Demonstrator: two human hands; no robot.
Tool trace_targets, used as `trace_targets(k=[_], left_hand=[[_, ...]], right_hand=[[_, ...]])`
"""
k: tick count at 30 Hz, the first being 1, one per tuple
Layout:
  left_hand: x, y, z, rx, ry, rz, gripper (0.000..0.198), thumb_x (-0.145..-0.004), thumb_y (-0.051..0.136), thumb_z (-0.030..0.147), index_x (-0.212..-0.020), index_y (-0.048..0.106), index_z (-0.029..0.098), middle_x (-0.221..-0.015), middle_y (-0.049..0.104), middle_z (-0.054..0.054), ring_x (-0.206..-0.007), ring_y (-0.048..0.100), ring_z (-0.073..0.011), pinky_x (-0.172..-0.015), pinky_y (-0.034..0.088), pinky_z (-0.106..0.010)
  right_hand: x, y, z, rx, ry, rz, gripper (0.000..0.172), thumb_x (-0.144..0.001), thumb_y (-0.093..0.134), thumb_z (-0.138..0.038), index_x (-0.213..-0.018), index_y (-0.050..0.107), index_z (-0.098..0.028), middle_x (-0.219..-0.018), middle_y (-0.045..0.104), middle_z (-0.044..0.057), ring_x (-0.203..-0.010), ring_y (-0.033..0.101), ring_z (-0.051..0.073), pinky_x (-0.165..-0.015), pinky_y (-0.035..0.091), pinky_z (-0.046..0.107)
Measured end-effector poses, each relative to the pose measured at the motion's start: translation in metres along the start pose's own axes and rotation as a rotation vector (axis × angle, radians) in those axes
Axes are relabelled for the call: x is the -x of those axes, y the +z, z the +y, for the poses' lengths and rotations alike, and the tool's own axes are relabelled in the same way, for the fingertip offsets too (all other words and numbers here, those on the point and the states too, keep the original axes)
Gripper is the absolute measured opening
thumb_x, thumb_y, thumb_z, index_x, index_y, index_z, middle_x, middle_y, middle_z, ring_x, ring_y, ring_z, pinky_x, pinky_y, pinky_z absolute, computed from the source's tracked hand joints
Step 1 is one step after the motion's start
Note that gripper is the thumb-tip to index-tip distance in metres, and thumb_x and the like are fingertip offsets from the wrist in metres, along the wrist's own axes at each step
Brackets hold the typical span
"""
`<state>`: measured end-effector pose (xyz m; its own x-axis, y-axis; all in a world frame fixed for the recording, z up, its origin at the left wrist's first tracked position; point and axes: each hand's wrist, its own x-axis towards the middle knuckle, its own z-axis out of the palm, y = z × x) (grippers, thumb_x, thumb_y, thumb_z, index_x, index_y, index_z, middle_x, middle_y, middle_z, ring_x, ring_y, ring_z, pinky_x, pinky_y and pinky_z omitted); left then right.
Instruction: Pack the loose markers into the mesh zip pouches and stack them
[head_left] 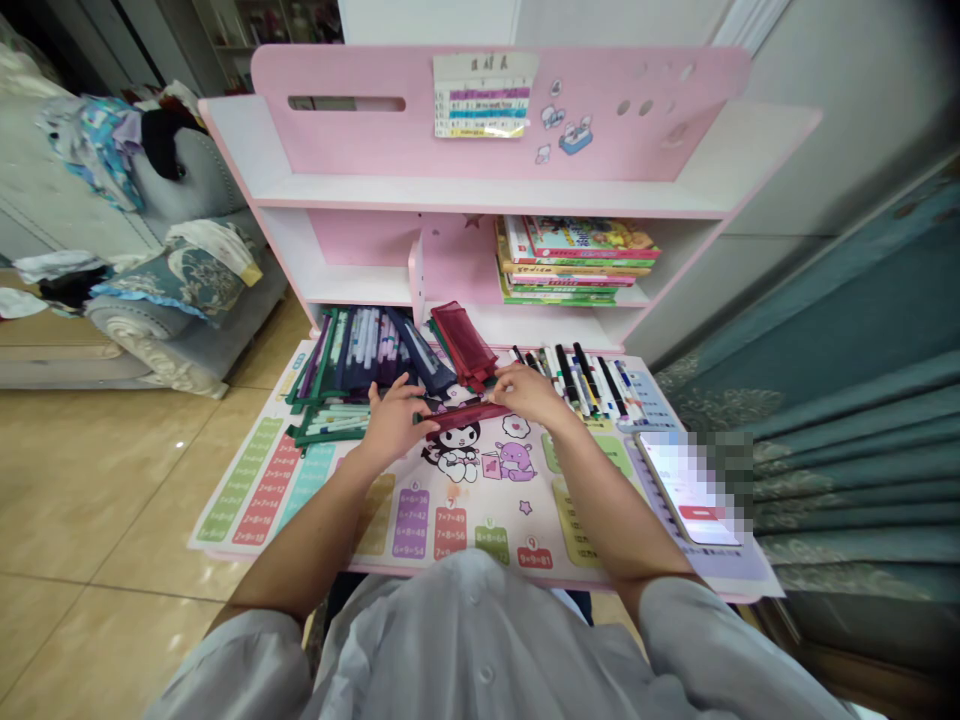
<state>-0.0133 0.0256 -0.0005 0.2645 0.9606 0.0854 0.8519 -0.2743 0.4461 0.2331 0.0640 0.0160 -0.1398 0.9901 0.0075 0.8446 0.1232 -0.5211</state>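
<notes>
A narrow dark red mesh pouch [469,414] stretches between my two hands, low over the desk mat. My left hand [394,420] grips its left end, thumb and fingertips closing on the edge. At the other end, my right hand [529,392] pinches the pouch with bent fingers. Just beyond them lies a stack of dark red mesh pouches [463,340], with green edges showing beneath. Left of the stack are filled mesh pouches [367,340] in navy, green and purple with pens inside. Loose pens and markers [581,380] lie in a row beyond my right hand.
A lit phone [686,490] lies on the right of the printed desk mat [450,500]. Behind rises a pink and white shelf [480,195] holding a stack of books [574,260]. A curtain [840,400] hangs to the right; a sofa [172,300] with clothes stands left.
</notes>
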Motion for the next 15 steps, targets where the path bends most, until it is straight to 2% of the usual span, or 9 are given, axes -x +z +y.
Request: trace_targets(k=[15], left_hand=[[-0.001, 0.0017, -0.0031, -0.016, 0.005, 0.005, 0.008, -0.075, 0.076, 0.032, -0.075, 0.071, 0.026, -0.128, 0.065, -0.004, -0.141, 0.037, -0.032, -0.113, 0.008, -0.069]], right_hand=[[-0.0023, -0.0065, 0.005, 0.03, 0.019, -0.024, 0.013, -0.074, 0.068, -0.021, -0.061, 0.071, -0.022, -0.101, 0.074, 0.003, -0.117, 0.059, 0.024, -0.101, 0.04, 0.036]])
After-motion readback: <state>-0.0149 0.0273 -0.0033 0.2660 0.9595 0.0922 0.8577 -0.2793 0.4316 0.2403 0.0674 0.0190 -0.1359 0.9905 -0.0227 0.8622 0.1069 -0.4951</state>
